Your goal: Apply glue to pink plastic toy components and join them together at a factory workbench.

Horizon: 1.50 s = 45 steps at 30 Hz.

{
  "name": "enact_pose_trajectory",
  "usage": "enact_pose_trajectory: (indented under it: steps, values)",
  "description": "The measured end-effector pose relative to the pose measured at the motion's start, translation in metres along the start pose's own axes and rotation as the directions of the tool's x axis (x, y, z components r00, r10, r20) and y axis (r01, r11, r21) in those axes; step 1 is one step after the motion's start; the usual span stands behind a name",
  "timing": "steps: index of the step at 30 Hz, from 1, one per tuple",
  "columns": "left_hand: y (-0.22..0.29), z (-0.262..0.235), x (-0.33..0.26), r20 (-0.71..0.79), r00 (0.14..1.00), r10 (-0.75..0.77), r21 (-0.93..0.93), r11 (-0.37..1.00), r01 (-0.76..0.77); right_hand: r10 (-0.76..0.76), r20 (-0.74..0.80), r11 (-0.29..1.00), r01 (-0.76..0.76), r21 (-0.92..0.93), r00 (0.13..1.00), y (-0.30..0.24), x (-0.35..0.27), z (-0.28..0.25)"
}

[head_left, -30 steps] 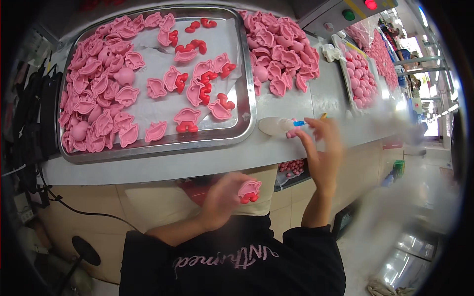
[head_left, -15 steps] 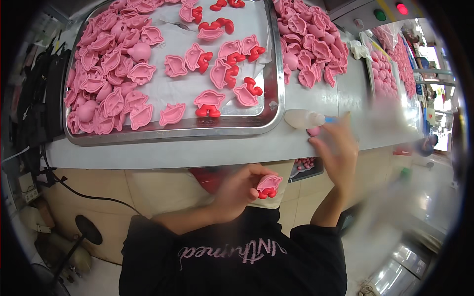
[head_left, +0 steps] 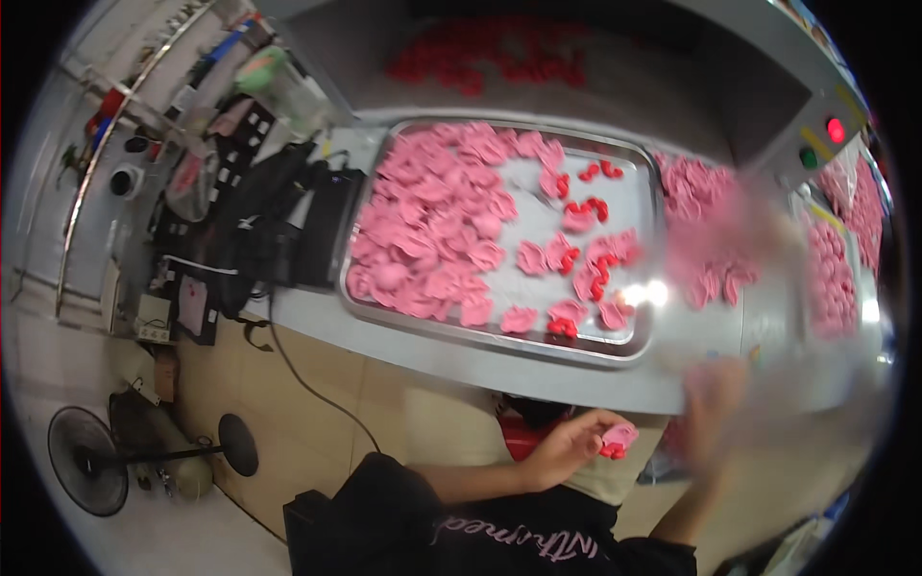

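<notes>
My left hand (head_left: 567, 451) is closed round a small moulded piece (head_left: 619, 435), a pink shell with a red two-legged part below, held in front of my body. My right hand (head_left: 713, 389) is a blur at the table's front edge, to the right of the left hand. Its fingers are smeared by motion, so what they hold, if anything, does not show. Beyond the hands lies a metal tray (head_left: 586, 355). Heaped pink shells (head_left: 423, 230) fill its left part; red parts (head_left: 562, 326) and pink shells are scattered over its right.
Another pile of pink shells (head_left: 696, 187) lies right of the tray, partly behind a pale blur. Farther right stands a tray of round pink pieces (head_left: 831, 278). A grey cabinet (head_left: 788, 86) with red pieces inside rises behind the table. A black fan (head_left: 91, 461) stands at the left.
The whole view has swung, so the tray appears farther right and the cabinet shows. My right hand, earlier beside a white bottle, is more blurred. My left hand keeps its hold on the piece.
</notes>
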<state>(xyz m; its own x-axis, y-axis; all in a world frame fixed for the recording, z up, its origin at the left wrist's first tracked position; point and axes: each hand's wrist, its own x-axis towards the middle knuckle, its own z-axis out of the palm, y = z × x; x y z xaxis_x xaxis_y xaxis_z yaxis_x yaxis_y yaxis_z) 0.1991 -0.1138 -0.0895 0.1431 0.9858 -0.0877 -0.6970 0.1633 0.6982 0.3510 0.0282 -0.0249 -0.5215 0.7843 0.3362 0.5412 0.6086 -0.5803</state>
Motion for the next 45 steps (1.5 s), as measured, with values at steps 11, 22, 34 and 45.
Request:
enact_pose_trajectory:
  steps: [11,22,34,45]
  values:
    - [-0.005,0.007,-0.009,-0.037,0.997,0.065,-0.094,0.993,-0.068,0.003,-0.036,0.998,0.0,0.06,0.999,-0.001,-0.013,0.003]
    - [0.01,0.015,-0.023,-0.136,0.961,0.24,0.143,0.965,-0.221,0.185,-0.114,0.825,-0.091,0.557,0.976,-0.02,-0.065,0.017]
    - [0.003,0.018,-0.035,-0.162,0.964,0.209,0.072,0.977,-0.2,-0.255,-0.113,0.839,0.278,0.468,0.96,-0.07,-0.069,0.026]
    - [0.0,0.007,-0.024,-0.079,0.974,0.214,-0.017,0.976,-0.216,-0.247,0.02,0.88,0.215,0.424,0.969,-0.059,-0.058,0.036]
